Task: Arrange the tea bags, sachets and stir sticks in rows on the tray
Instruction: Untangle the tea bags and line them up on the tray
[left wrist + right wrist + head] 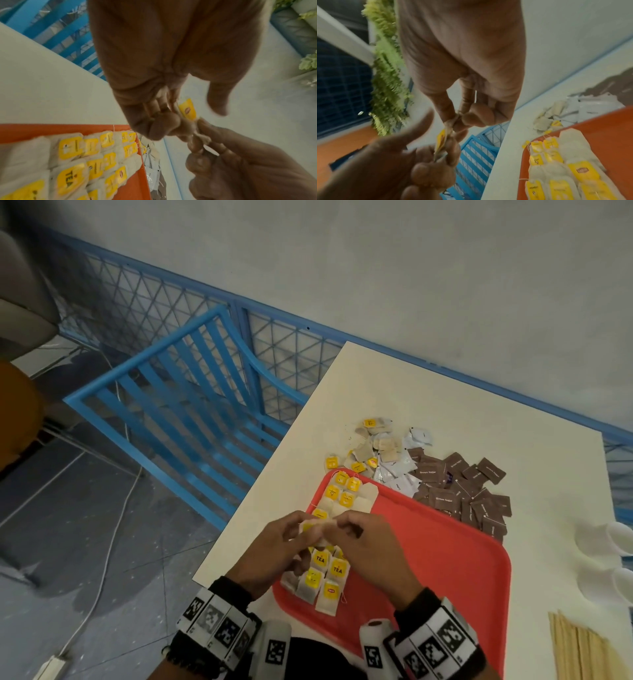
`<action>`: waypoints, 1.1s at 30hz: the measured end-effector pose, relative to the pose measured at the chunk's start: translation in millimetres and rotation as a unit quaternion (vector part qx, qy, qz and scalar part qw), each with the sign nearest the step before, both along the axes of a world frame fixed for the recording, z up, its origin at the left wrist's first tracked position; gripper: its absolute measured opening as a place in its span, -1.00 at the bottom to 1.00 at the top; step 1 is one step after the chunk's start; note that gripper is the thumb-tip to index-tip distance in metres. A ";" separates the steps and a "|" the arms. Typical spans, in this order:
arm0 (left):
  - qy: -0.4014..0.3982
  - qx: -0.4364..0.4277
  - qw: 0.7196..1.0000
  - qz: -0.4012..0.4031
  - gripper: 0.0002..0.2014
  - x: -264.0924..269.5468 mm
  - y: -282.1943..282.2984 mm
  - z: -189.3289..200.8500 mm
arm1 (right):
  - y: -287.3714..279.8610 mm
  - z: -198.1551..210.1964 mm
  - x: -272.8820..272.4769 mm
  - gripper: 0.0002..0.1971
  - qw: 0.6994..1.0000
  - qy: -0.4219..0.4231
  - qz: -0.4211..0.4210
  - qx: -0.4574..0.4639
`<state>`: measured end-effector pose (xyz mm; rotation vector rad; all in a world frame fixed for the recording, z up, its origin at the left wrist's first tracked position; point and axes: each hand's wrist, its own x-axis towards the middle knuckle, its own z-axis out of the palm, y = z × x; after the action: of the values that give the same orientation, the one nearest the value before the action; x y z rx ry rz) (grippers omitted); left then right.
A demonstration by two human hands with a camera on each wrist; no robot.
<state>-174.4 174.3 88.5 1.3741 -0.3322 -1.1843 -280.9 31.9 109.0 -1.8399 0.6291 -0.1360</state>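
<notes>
1. Step in hand: the tea-bag rows. Both hands hold one tea bag (317, 531) in the air above the left part of the red tray (445, 559), over the rows of tea bags (325, 573) already laid there.
2. Grip, left hand (274, 546): thumb and fingertips pinched together on one end of the held tea bag; its yellow tag (187, 111) sticks out beside the fingers.
3. Grip, right hand (366, 546): thumb and forefinger clamped on the other end of the same bag. The paper looks crumpled between the two pinches; judged as smoothing or straightening before placing.
4. Progress, judged: two columns of bags run along the tray's left edge, with a gap beneath the hands. A loose heap of tea bags (373, 446), the white sachets (397, 474) and the brown sachets (462, 491) lie on the worktop (445, 405) past the tray's far edge; some brown ones overlap the rim. The stir sticks (579, 648) lie untouched at the right.
5. Next move calls for: lowering the bag flat into the open slot, tag up, edges in line with its neighbours, without dragging their strings.
6. Hard to make out: the hands cover the slot below them, so whether it is free cannot be told. Both wrist views are blurred. The stir sticks are cut off by the frame edge. White cups (613, 542) at the right are overexposed.
</notes>
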 end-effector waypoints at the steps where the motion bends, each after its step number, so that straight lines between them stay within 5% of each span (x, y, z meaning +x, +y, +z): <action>1: -0.016 0.002 1.000 0.016 -0.67 1.5 1.7 0.8 | -3.0 0.5 -1.4 -0.81 1.000 0.004 -0.004 0.029; 7: 0.014 0.005 0.997 0.071 -0.82 10.1 -2.3 6.7 | -7.5 3.2 -4.6 -0.87 0.989 0.016 -0.009 0.147; 11: 0.001 0.016 0.996 0.087 -0.72 14.7 -7.2 12.1 | -11.7 4.3 -3.4 -0.92 0.995 0.027 0.014 0.090; 14: -0.023 0.018 0.997 0.069 -0.68 16.6 -10.5 16.7 | -14.7 11.0 0.9 -0.77 0.997 0.012 0.017 0.079; 24: -0.060 0.013 0.998 0.032 -0.81 19.2 -13.8 26.4 | -16.4 22.8 -0.9 -0.59 0.995 -0.050 0.084 0.017; 33: -0.225 0.011 0.973 0.049 -0.88 19.2 -18.6 38.5 | -9.6 18.6 0.3 -0.68 0.994 -0.057 0.012 0.098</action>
<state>-155.2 155.7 127.0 1.6559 -0.5640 -0.7896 -280.6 22.3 127.6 -1.6375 0.5225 -0.1565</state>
